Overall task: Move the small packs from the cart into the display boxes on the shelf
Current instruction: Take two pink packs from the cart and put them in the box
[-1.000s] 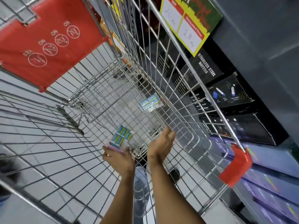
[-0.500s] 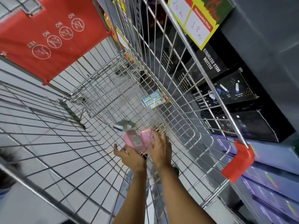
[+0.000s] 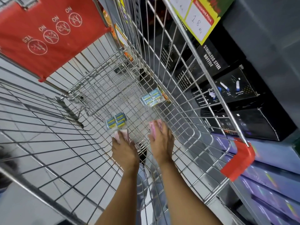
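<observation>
Both my hands reach down inside the wire cart [image 3: 191,132]. My left hand [image 3: 124,151] grips a pink pack [image 3: 121,133], and a clear bundle of blue packs [image 3: 116,121] sits just above its fingertips, touching that pink pack. My right hand [image 3: 161,144] holds a second pink pack [image 3: 153,127] under its fingers. Another bundle of blue packs [image 3: 151,98] lies farther on the cart floor, close to the right wire wall.
A red child-seat flap [image 3: 48,33] hangs at the cart's far end, and a red corner cap [image 3: 238,158] marks its near right corner. Beyond the right wall stands a shelf with black bottle boxes [image 3: 235,88], purple boxes [image 3: 267,192] and a yellow price sign [image 3: 199,18].
My hands have moved apart, each now with its own pink pack. A second ago the left hand held the blue bundle alone and the right hand was open and empty.
</observation>
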